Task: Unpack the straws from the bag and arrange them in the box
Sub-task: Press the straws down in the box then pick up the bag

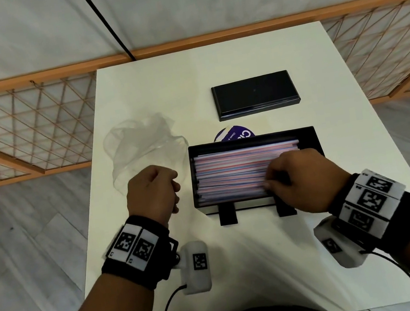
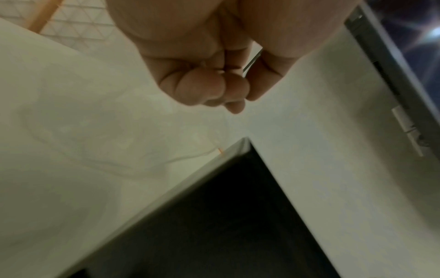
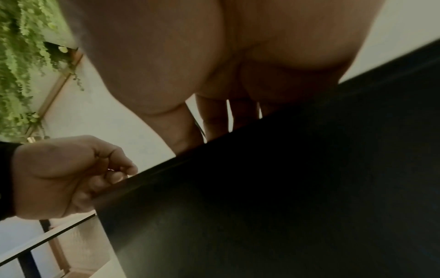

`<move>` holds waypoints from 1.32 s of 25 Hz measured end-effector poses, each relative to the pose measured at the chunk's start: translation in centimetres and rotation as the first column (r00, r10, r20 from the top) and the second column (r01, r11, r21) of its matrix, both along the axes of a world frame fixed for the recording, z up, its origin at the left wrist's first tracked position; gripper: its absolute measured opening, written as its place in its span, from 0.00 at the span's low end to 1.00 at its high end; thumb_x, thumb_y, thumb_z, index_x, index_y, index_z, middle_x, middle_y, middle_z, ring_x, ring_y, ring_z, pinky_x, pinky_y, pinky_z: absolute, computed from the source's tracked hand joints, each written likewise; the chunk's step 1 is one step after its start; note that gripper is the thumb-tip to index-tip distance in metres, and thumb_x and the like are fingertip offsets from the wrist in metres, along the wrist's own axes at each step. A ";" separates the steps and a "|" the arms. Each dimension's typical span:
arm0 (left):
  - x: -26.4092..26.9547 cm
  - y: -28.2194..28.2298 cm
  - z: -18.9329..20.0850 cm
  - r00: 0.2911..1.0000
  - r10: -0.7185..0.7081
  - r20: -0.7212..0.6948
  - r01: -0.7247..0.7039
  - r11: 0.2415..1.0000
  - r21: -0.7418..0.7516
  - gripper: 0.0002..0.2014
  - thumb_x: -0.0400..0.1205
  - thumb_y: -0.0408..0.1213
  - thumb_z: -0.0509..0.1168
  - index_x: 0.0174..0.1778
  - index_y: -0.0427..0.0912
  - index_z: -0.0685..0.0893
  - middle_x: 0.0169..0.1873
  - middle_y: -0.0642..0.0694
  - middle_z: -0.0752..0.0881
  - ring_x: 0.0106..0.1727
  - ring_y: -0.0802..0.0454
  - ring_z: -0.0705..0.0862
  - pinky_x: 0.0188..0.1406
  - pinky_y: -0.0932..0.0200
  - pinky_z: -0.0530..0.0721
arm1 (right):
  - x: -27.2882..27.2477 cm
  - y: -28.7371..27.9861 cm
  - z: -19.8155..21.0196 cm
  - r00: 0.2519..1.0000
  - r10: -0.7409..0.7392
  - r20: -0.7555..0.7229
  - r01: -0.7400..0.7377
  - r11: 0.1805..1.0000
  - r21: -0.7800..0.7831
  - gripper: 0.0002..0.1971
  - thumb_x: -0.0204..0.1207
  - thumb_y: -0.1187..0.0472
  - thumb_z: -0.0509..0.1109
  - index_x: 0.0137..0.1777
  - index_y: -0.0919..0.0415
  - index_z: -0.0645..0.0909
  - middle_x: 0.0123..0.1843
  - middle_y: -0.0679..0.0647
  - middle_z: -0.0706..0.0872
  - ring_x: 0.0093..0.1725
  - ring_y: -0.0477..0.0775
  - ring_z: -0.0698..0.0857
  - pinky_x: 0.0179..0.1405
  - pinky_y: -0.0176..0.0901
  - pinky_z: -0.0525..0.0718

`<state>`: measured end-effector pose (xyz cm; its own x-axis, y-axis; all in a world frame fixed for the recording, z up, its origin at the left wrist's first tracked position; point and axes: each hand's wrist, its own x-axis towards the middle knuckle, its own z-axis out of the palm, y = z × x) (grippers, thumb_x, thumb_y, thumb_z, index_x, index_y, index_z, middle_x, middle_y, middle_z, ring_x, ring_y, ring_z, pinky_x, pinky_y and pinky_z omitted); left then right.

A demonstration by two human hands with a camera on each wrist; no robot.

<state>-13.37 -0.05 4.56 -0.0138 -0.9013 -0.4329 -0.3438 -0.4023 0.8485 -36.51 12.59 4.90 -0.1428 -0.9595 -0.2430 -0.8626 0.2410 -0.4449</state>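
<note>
A black box [image 1: 250, 139] stands mid-table, filled with red, blue and white striped straws [image 1: 231, 172] lying lengthwise. My right hand [image 1: 273, 178] reaches into the box's right half, and its fingers rest on the straws. In the right wrist view those fingers [image 3: 214, 120] drop behind the box wall [image 3: 285, 188], which hides their tips. My left hand [image 1: 173, 185] hovers just left of the box, curled into a fist with nothing seen in it [image 2: 221, 90]. The crumpled clear plastic bag [image 1: 140, 139] lies behind it.
The black lid [image 1: 254, 94] lies flat at the back of the white table [image 1: 158, 81]. A round purple label [image 1: 235, 133] peeks out behind the box. Two black tabs [image 1: 227, 214] stick out under the box's near side. A wooden lattice rail [image 1: 27, 118] runs beyond the table.
</note>
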 end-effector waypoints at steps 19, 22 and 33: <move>-5.1 2.0 2.6 0.925 -0.352 -0.145 0.370 0.922 0.117 0.08 0.82 0.28 0.65 0.36 0.36 0.82 0.24 0.43 0.85 0.22 0.47 0.83 0.26 0.56 0.82 | -0.1 -0.7 1.5 0.930 -0.286 0.230 0.283 0.958 0.047 0.05 0.77 0.58 0.71 0.40 0.53 0.86 0.34 0.42 0.86 0.36 0.40 0.81 0.35 0.23 0.73; -6.6 1.6 2.8 0.927 -0.320 -0.196 0.358 0.911 0.205 0.06 0.81 0.29 0.64 0.38 0.37 0.82 0.24 0.41 0.84 0.22 0.47 0.80 0.24 0.59 0.81 | 0.2 -1.7 1.0 0.777 -0.454 0.436 0.420 0.890 0.178 0.08 0.78 0.61 0.71 0.36 0.57 0.84 0.30 0.53 0.88 0.30 0.53 0.85 0.37 0.44 0.84; -9.1 1.0 1.0 0.891 -0.453 -0.037 0.426 0.805 0.414 0.13 0.80 0.44 0.66 0.44 0.35 0.82 0.26 0.40 0.87 0.21 0.45 0.84 0.27 0.62 0.80 | 0.6 -4.1 0.4 0.310 -0.715 0.627 0.523 0.679 0.515 0.04 0.81 0.68 0.66 0.44 0.67 0.78 0.32 0.66 0.84 0.28 0.62 0.86 0.31 0.51 0.86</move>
